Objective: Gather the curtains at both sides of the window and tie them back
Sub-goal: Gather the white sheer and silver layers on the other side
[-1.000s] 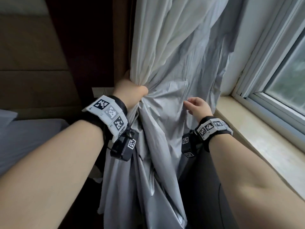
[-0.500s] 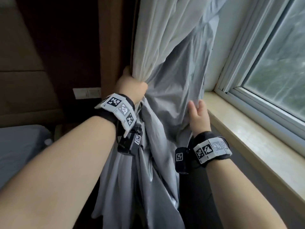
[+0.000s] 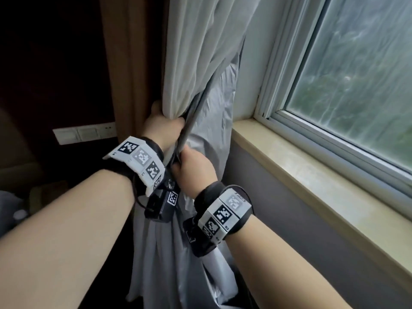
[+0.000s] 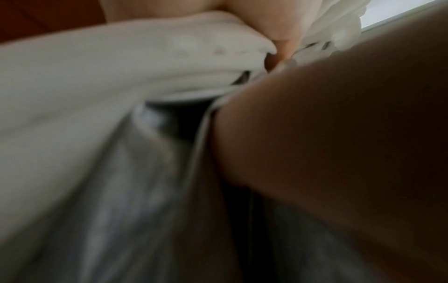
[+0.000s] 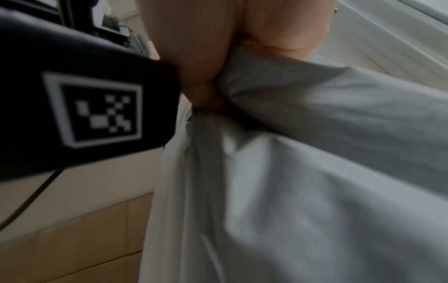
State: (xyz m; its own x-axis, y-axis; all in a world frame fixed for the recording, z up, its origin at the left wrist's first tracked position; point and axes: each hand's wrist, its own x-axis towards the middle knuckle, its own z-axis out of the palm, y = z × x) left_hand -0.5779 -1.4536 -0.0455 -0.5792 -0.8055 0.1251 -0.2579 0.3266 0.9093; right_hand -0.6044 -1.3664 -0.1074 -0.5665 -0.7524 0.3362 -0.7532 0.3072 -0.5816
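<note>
- The pale grey, thin fabric curtain (image 3: pixel 207 70) hangs left of the window (image 3: pixel 356 74), bunched.
- The left hand (image 3: pixel 161 127) clamps the bunch; the right hand (image 3: pixel 192 169) grips folds just below.
- It looks soft, light and slippery (the lining seems shiny); best to hold it at the narrow waist.

Your left hand (image 4: pixel 286 28) sits at the top of this blurred view with its fingers curled round a bunch of the white curtain (image 4: pixel 101 80), grey lining (image 4: pixel 135 201) hanging below, and your right forearm (image 4: pixel 339 143) crossing close on the right.
</note>
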